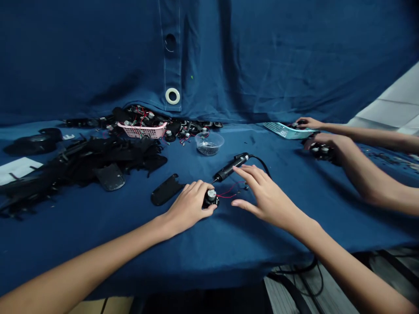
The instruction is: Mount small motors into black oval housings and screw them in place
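Behind the cloth-covered desk (196,248) there hangs a dark blue curtain (278,56) with a pale ring (167,96) on its stitched strip (172,69), while at the right is a creased whitish surface (393,100), and below lies a grey floor (330,288) with wood-like lines, in rather dim light.

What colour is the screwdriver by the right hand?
The screwdriver is mostly black; it shows best in the head view, the only one.

Black screwdriver (229,169), red wires (226,194), pink basket (142,131), blue cloth (209,244)
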### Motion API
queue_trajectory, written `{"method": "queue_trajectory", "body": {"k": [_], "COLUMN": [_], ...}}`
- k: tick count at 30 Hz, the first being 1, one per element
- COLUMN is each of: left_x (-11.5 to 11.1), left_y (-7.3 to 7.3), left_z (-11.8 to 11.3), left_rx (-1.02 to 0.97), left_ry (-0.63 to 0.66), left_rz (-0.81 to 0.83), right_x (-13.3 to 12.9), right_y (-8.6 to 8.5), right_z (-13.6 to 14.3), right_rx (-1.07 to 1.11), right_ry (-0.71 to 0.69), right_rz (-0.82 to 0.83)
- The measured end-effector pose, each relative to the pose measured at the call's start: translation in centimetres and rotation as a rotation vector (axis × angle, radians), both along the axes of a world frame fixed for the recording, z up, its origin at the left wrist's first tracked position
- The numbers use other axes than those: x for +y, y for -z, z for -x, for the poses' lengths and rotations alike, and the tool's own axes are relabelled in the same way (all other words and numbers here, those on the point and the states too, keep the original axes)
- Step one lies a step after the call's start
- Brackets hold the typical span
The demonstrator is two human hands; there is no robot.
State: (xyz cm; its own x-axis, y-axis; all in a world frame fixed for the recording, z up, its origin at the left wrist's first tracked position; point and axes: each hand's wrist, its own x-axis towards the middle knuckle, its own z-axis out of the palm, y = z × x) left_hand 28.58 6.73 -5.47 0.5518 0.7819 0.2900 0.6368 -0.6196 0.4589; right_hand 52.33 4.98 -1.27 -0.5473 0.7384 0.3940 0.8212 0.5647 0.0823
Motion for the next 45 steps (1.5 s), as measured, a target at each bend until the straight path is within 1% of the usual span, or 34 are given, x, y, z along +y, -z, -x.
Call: {"method": "queue_trajectory", "body": {"k": [3,6,10,13,15,18,20,22,24,26,28,30,32,33,35,37,38,39,41,43,45], "left_x": [0.0,0.1,0.4,0.6,0.6,0.6,0.5,0.4,0.2,0.1,0.0,0.2,0.4,0.6,0.8,0.9,0.9,0.9,0.6,0.2,-0.1], "left_y": [0.0,0.3,0.4,0.2,0.2,0.4,0.6,0.7,0.3,-0.4,-1.0,-1.2,-0.7,-0.1,1.0,1.8,2.0,2.0,1.5,0.8,0.3], "left_z": [0.4,0.7,1.3,1.7,1.7,1.6,1.4,1.3,1.4,2.0,3.2,4.7,6.2,6.8,7.7,8.1,8.2,8.2,8.2,8.2,8.1], "left_rx": [-0.019,-0.038,-0.047,-0.036,-0.031,-0.057,-0.088,-0.098,-0.079,-0.049,-0.012,0.055,0.155,0.202,0.258,0.243,0.210,0.165,0.064,-0.014,-0.043], "left_ry": [0.035,0.036,0.004,0.012,0.008,0.008,0.016,0.025,0.032,0.022,-0.037,-0.147,-0.249,-0.271,-0.280,-0.281,-0.282,-0.271,-0.202,-0.082,0.036], "left_rz": [-0.005,0.003,-0.008,-0.023,-0.023,-0.004,0.009,0.021,0.017,-0.024,-0.101,-0.169,-0.203,-0.205,-0.213,-0.218,-0.218,-0.210,-0.181,-0.159,-0.143], "right_x": [0.5,1.4,1.8,1.7,1.6,1.9,2.3,2.4,2.3,1.8,1.2,0.7,0.8,1.0,1.7,2.5,2.8,3.1,3.3,3.3,3.3], "right_y": [0.0,0.7,1.4,1.2,0.8,0.4,0.7,1.4,2.0,1.9,0.9,-0.5,-1.4,-1.5,-0.9,0.3,0.9,1.5,2.3,2.9,3.4], "right_z": [1.9,3.0,3.2,2.8,2.5,2.1,1.8,1.3,0.6,-0.1,-0.4,0.3,1.8,2.7,4.6,5.9,6.3,6.4,6.4,6.0,5.6], "right_rx": [0.034,-0.053,-0.119,-0.135,-0.175,-0.276,-0.347,-0.383,-0.354,-0.265,-0.145,-0.014,0.129,0.173,0.191,0.153,0.149,0.153,0.179,0.210,0.266], "right_ry": [-0.079,-0.134,-0.111,-0.056,-0.020,-0.030,-0.048,-0.038,-0.023,-0.042,-0.081,-0.112,-0.132,-0.151,-0.203,-0.230,-0.234,-0.237,-0.245,-0.260,-0.272], "right_rz": [0.131,0.225,0.256,0.280,0.235,0.070,-0.006,-0.012,0.022,0.082,0.179,0.293,0.374,0.403,0.413,0.405,0.411,0.419,0.433,0.437,0.451]}}
